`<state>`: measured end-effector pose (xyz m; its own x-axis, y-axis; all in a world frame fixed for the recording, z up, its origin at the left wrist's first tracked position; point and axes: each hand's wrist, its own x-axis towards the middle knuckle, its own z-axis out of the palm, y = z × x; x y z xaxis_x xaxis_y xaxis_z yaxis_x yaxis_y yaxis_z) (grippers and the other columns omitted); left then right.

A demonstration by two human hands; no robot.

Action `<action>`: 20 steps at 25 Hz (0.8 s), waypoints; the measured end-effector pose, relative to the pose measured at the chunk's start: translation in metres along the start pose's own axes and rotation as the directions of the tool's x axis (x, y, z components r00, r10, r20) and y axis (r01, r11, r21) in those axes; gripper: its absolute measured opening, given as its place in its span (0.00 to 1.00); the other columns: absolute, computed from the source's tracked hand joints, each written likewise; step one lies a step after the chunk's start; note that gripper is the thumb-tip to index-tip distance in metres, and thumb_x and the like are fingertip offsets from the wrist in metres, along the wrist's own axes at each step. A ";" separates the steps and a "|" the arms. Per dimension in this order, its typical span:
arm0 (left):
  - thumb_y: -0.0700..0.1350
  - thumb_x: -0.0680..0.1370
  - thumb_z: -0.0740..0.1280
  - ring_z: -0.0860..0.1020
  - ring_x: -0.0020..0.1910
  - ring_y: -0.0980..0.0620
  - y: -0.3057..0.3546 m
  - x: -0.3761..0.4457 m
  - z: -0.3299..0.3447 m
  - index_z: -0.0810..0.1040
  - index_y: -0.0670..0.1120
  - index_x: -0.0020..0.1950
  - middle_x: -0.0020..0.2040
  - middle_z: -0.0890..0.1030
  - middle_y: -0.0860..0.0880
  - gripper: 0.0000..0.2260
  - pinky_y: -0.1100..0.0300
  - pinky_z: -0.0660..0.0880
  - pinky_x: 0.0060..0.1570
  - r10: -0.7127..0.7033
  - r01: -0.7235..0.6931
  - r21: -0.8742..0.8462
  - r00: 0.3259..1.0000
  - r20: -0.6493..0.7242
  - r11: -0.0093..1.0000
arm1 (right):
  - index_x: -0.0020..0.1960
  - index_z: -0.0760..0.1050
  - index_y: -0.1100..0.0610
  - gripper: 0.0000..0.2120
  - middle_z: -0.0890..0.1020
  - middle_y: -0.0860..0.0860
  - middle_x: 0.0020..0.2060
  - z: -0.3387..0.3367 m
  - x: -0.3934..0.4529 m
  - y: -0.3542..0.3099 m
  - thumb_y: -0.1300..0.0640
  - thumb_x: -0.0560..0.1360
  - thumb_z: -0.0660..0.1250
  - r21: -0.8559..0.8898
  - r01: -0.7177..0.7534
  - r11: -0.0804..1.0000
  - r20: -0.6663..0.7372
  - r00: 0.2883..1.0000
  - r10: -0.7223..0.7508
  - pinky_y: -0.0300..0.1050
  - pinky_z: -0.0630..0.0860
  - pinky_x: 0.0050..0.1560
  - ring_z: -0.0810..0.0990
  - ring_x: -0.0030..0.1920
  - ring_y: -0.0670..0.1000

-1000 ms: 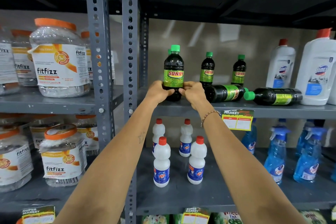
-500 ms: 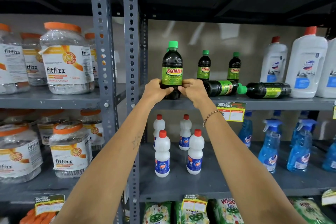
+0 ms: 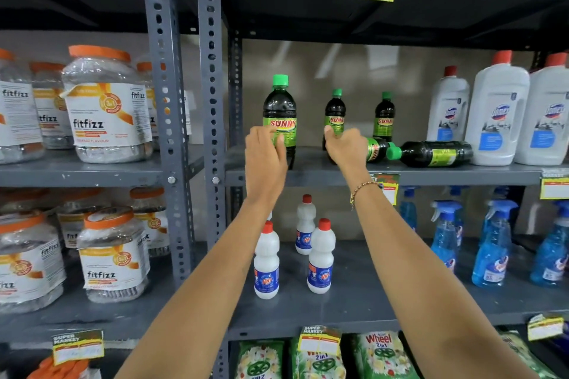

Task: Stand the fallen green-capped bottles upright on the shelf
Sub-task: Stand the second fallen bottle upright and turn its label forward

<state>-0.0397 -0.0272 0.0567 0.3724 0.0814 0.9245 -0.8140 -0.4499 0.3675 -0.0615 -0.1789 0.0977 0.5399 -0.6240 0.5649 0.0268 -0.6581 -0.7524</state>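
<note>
Shelf (image 3: 308,177), middle tier. Left hand (image 3: 266,157): fingers loosely spread, resting against the front upright bottle (image 3: 279,120); no closed grasp. Right hand (image 3: 345,147): curled over the near fallen bottle (image 3: 376,149), grip hidden, cannot tell. Second fallen bottle (image 3: 431,153): on its side, right of that hand. Two upright bottles (image 3: 384,117) behind the right hand.

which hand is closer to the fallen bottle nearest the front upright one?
Right. The right hand overlaps the base end of that fallen bottle; the left hand is away to its left, by the front upright bottle.
</note>
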 end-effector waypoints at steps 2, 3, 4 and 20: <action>0.43 0.81 0.58 0.72 0.48 0.48 0.008 -0.009 0.016 0.73 0.39 0.56 0.51 0.76 0.43 0.10 0.54 0.72 0.48 0.093 -0.095 0.033 0.995 0.048 0.995 | 0.55 0.77 0.69 0.31 0.82 0.63 0.52 -0.010 0.016 0.006 0.40 0.77 0.58 -0.139 -0.066 0.988 -0.042 0.997 0.061 0.49 0.74 0.52 0.80 0.55 0.62; 0.43 0.81 0.58 0.73 0.50 0.46 0.013 -0.014 0.028 0.74 0.39 0.58 0.53 0.77 0.42 0.11 0.53 0.72 0.51 0.118 -0.125 0.061 0.988 0.095 0.990 | 0.61 0.74 0.69 0.35 0.79 0.63 0.58 -0.014 0.023 0.009 0.37 0.77 0.55 -0.216 -0.104 0.971 -0.032 0.995 0.099 0.49 0.74 0.56 0.78 0.60 0.62; 0.44 0.81 0.57 0.74 0.54 0.44 0.016 -0.020 0.039 0.74 0.38 0.60 0.56 0.77 0.42 0.13 0.52 0.71 0.54 0.138 -0.156 0.108 0.978 0.153 0.982 | 0.65 0.70 0.69 0.37 0.76 0.62 0.61 -0.015 0.029 0.013 0.36 0.77 0.54 -0.285 -0.121 0.951 -0.015 0.992 0.121 0.49 0.73 0.58 0.76 0.63 0.62; 0.51 0.80 0.56 0.77 0.54 0.43 0.001 -0.063 0.107 0.77 0.40 0.56 0.53 0.80 0.43 0.18 0.47 0.67 0.66 0.176 -0.282 0.524 0.954 0.243 0.804 | 0.68 0.70 0.62 0.23 0.71 0.60 0.69 -0.049 0.087 0.002 0.58 0.73 0.60 -0.442 0.065 0.895 0.485 0.856 0.177 0.50 0.71 0.55 0.74 0.63 0.60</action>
<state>-0.0165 -0.1280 -0.0124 0.3206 -0.2177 0.9219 -0.5253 -0.8508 -0.0182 -0.0557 -0.2553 0.1620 0.8752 -0.4464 0.1865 -0.3124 -0.8158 -0.4866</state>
